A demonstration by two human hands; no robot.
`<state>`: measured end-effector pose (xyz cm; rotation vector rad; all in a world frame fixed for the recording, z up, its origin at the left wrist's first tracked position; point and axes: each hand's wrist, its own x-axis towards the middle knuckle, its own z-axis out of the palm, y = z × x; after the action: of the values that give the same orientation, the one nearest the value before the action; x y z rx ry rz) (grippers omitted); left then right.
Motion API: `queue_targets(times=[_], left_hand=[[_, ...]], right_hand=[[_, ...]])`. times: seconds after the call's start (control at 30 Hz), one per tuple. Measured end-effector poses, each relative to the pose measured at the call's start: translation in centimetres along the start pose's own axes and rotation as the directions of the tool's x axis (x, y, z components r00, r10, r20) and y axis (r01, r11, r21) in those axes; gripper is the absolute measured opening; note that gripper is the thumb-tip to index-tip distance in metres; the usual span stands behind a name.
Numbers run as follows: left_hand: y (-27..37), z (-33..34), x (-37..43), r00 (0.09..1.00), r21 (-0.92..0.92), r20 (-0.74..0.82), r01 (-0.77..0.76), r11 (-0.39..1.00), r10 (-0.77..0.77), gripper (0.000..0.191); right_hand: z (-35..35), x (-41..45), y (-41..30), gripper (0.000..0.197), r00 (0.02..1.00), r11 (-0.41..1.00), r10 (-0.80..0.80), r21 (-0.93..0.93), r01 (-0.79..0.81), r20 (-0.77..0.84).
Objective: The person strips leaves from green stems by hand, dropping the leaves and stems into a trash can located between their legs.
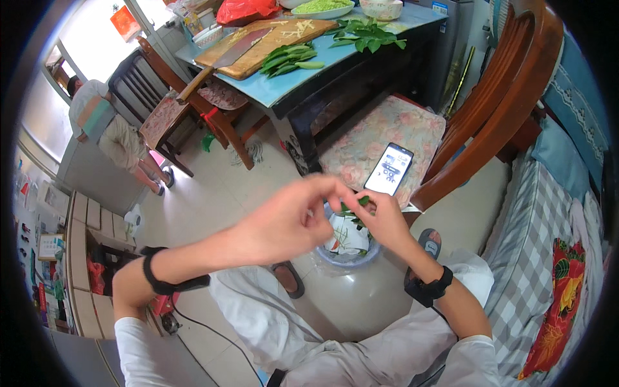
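Note:
My right hand (384,217) pinches a small sprig of green leaves (363,199) above a plastic-lined waste bin (350,263). Blurred, my left hand (290,217) reaches across from the left with curled fingers, its fingertips meeting the right hand at the leaves. Whether the left fingers grip a leaf cannot be made out. Inside the bin lie white paper (355,237) and thin green stems (341,237). Just beyond the hands, a smartphone (389,169) with a lit screen rests on a floral chair cushion (348,140).
On the blue-topped table (271,92) are a cleaver (242,48) on a wooden cutting board (285,36), a pile of green pods (287,60) and leafy sprigs (367,34). A person (111,121) stands far left. A checkered sofa (527,232) borders the right.

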<state>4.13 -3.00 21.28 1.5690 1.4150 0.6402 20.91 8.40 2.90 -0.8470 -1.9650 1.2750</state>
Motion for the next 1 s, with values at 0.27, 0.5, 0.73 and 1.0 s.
queue_targets(times=[0.27,0.5,0.73,1.0], left_hand=[[-16.0,4.6,5.4,0.976,-0.144,0.117,0.199,0.969,-0.183,0.05],[-17.8,6.0,7.2,0.994,-0.464,0.074,0.106,0.879,-0.081,0.027],[-18.6,4.9,6.4,0.998,-0.586,-0.001,0.053,0.808,-0.066,0.017],[-19.9,3.6,5.6,0.99,-0.605,-0.031,0.094,0.791,-0.141,0.022]], right_hand=[[0.6,0.9,2.3,0.016,0.993,0.932,0.12,0.346,-0.109,-0.009],[0.7,0.8,1.3,0.019,0.991,0.935,0.125,0.342,-0.098,-0.056],[1.0,1.9,1.3,0.02,0.987,0.946,0.128,0.312,-0.093,-0.093],[1.7,2.7,0.6,0.017,0.974,0.916,0.2,0.372,-0.147,-0.106]])
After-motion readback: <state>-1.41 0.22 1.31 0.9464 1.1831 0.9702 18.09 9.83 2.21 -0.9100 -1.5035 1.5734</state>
